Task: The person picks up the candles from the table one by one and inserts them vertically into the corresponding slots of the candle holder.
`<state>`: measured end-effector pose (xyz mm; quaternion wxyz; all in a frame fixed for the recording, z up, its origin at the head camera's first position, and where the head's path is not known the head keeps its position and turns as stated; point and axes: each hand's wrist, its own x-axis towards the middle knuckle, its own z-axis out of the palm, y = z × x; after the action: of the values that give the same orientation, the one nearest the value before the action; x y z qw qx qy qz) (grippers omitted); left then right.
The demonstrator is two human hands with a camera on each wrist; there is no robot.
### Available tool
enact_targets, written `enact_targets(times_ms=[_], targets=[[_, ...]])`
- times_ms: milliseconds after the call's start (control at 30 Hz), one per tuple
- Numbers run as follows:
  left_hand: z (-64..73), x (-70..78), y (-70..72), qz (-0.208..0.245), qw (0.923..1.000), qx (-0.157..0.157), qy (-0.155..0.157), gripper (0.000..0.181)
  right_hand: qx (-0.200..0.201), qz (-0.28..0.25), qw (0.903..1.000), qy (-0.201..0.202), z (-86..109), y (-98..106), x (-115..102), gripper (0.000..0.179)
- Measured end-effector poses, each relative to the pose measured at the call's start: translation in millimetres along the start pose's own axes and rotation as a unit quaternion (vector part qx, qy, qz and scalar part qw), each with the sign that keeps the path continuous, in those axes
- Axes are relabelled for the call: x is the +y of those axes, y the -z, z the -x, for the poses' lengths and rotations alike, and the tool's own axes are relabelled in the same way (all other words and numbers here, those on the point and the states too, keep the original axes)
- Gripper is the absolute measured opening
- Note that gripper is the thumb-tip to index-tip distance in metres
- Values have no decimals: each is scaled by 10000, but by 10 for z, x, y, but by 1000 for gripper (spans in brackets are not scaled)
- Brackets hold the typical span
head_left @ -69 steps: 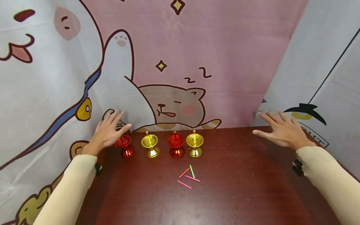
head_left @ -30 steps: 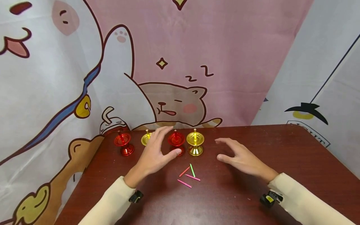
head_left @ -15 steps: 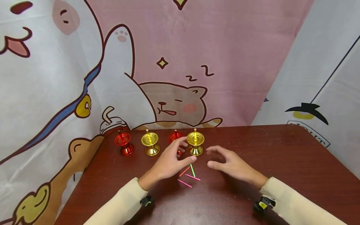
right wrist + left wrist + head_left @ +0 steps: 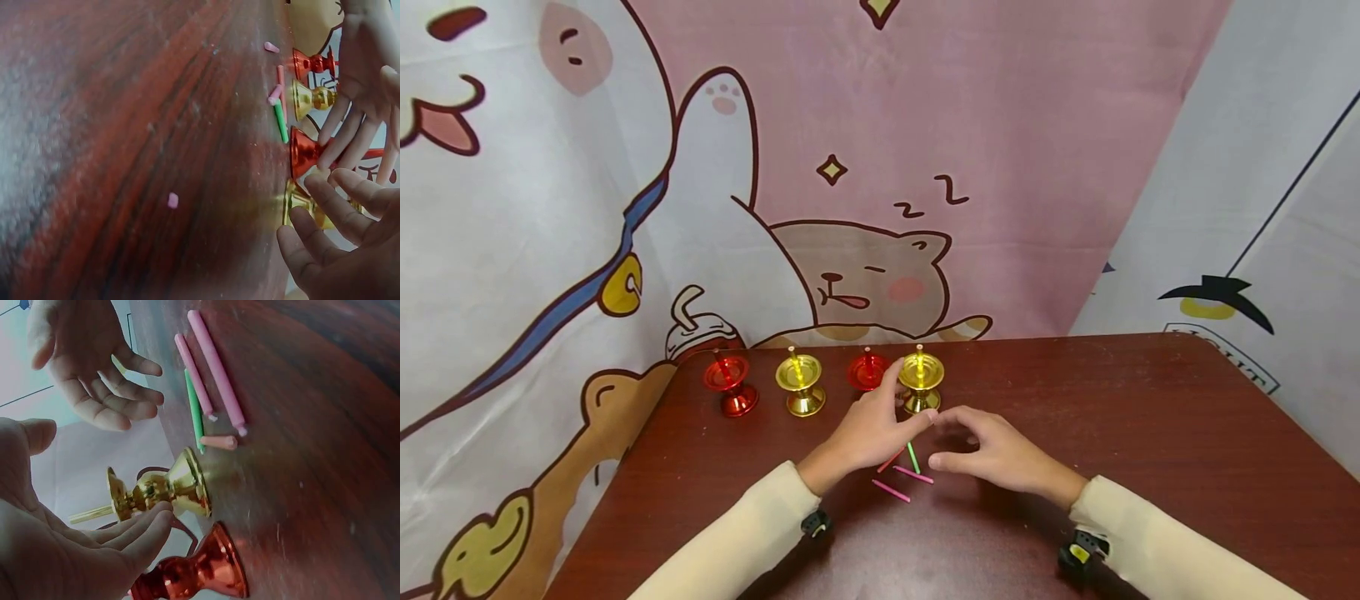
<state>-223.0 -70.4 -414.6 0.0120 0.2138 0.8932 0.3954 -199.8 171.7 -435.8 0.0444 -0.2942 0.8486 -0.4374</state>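
Note:
My left hand [image 4: 874, 427] hovers over the table just in front of the right-hand red candle holder [image 4: 867, 372] and gold candle holder [image 4: 922, 372]. Its fingers are loosely bent and hold nothing. Facing it from the right is my right hand [image 4: 1003, 454], also without anything in its grasp; in the head view the fingertips of both hands almost meet. Below them lie a green candle [image 4: 913, 458], a red candle [image 4: 887, 462] partly covered by my left hand, and two pink candles, the nearer pink candle [image 4: 891, 491] apart from the rest.
Further left along the table's back stand another gold candle holder [image 4: 800, 377] and another red candle holder [image 4: 730, 379]. Each of the holders has a thin upright stem. A small pink piece [image 4: 173, 200] shows on the brown table [image 4: 1150, 467]. A printed cloth [image 4: 1022, 167] hangs behind.
Both hands have come in from the far sides toward the table's middle. Most recently the left hand moved right and the right hand moved left, closing the space between them. Candles and holders stayed put.

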Motion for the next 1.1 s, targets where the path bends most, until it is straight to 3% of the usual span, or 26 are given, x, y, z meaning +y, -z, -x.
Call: enact_targets(times_ms=[233,533,733,867,1000,1100], targets=[[-96,-45,-87,132,9995,-149,261,104,-61,133,9998,162,-37,-104,39,48],[-188,-118,-171,504,9980,-250,288,107,17,251,9993,273,-102,-180,53,37],[-283,-272,-290,417,9991,-4,111,106,93,444,9988,185,-169,-225,97,34],[-343,-367,-363,446,9988,76,168,107,150,580,9981,121,-210,-262,101,30],[-357,-321,-363,678,9973,70,278,103,239,670,9974,64,-251,-297,76,28],[-359,-282,-357,808,9965,160,160,99,270,742,9969,-50,-289,-335,47,26]])
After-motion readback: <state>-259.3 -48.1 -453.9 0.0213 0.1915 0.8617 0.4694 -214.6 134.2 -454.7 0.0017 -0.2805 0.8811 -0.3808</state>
